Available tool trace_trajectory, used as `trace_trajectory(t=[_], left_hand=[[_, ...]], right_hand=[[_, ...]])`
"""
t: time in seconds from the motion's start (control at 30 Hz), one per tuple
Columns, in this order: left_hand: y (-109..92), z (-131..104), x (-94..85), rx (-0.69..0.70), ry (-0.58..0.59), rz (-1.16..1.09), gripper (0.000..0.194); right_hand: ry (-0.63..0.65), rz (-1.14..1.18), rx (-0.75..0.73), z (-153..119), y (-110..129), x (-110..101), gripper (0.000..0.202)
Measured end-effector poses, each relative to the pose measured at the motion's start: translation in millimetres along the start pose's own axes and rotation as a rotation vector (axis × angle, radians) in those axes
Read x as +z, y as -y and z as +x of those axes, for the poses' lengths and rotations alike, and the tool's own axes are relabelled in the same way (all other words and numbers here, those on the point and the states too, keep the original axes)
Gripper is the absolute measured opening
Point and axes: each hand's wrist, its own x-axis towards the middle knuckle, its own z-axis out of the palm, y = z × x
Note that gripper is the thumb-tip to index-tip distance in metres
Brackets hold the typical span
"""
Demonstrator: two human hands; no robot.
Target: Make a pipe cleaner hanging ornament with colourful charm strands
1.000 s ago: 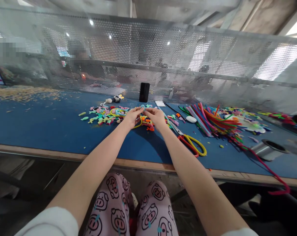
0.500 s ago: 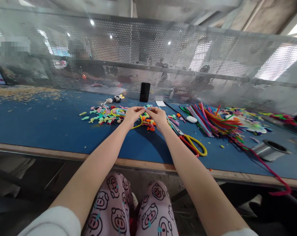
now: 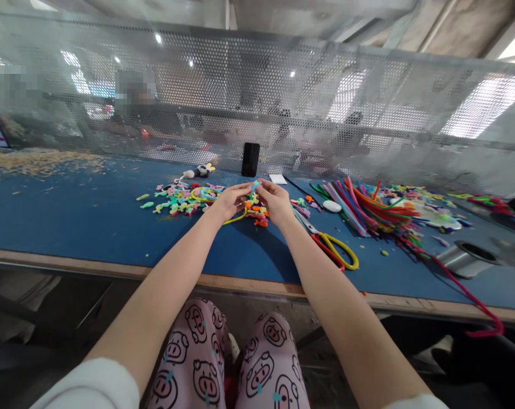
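Observation:
Above the blue tabletop, my left hand (image 3: 232,201) and my right hand (image 3: 275,200) meet almost fingertip to fingertip. Between them is a small teal fuzzy piece (image 3: 255,185), which looks like twisted pipe cleaner; both hands pinch it, and the fingers partly hide its shape. Under and around the hands lies a pile of small colourful twisted pipe-cleaner pieces (image 3: 176,200). A yellow pipe cleaner (image 3: 236,219) curves out below my left hand. Scissors (image 3: 340,250) with red and yellow handles lie beside my right forearm.
A bundle of long pipe cleaners (image 3: 364,204) and a metal spool (image 3: 468,259) lie to the right. A black phone (image 3: 250,159) leans upright against the perforated metal screen (image 3: 223,74). A white oval object (image 3: 332,206) lies near the bundle. Pale scraps (image 3: 44,162) cover the far left.
My fingertips have moved slightly apart, and my right hand has turned a little, so more of the teal piece shows between them. The things on the table stay in place.

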Motion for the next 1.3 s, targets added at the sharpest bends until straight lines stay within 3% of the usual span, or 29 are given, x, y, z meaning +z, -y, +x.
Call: trace_trajectory(t=[0.13,0.3,0.43,0.53,0.63,0.93,1.3], left_hand=[[2.4,1.0,1.1,0.036,0.020,0.043,0.026],[6.5,2.9,5.4,0.185,-0.074,0.177,0.020],[9.1,1.1,7.4,0.331,-0.117,0.312,0.016],[10.2,-1.3,8.6,0.384,-0.099,0.305,0.030],[10.8,-2.2,9.8,0.401,-0.049,0.269,0.042],[13.2,-0.5,9.5,0.439,-0.126,0.223,0.038],[14.6,-4.1,10.3,0.439,-0.130,0.138,0.041]], right_hand=[[0.011,0.016,0.002,-0.4,0.9,1.1,0.059],[0.027,-0.050,-0.060,-3.3,3.4,1.7,0.063],[0.027,-0.231,-0.147,-4.6,2.8,1.8,0.040],[-0.017,-0.247,-0.125,-3.1,0.9,1.8,0.033],[-0.066,-0.173,-0.088,-2.6,0.7,2.3,0.037],[-0.032,-0.162,-0.157,-8.2,6.3,6.2,0.038],[-0.051,-0.147,-0.175,-10.6,8.6,7.5,0.031]])
